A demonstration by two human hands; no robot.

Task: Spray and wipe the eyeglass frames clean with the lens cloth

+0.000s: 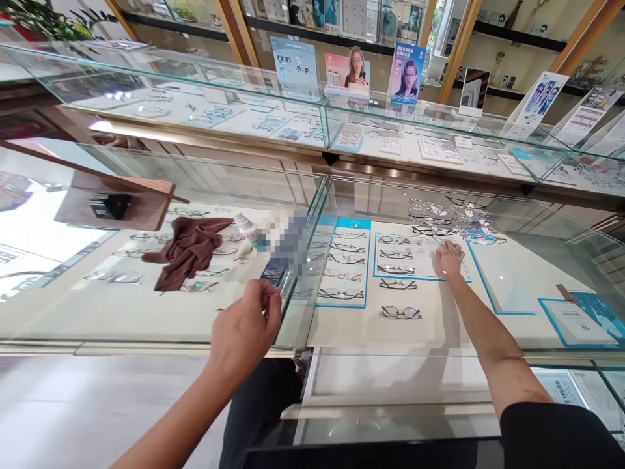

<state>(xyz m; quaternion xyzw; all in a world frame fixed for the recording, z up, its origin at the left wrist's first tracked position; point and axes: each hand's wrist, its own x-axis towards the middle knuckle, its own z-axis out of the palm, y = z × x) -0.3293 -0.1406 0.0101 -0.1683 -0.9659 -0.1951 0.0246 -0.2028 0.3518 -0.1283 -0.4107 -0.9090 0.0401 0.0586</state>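
Observation:
My left hand (247,319) hovers by the near end of the upright glass divider (297,286), its fingers curled in with nothing visible between them. Inside the glass display case, my right hand (448,259) reaches down over a blue-edged white tray (422,277). Its fingers are bent together at a faint, thin-framed pair of eyeglasses (434,240), partly hidden by the hand. Dark-framed eyeglasses (396,270) lie in a column on the tray's left side. Nearer me, two more pairs rest on the case floor, one being round-framed glasses (401,313).
Another blue-edged tray (343,267) of glasses lies to the left. Several frames (434,212) cluster behind my right hand. Left of the divider lie a brown cloth (190,251) and more glasses. A wooden shelf (117,202) bears a black object. A second glass counter (219,120) stands behind.

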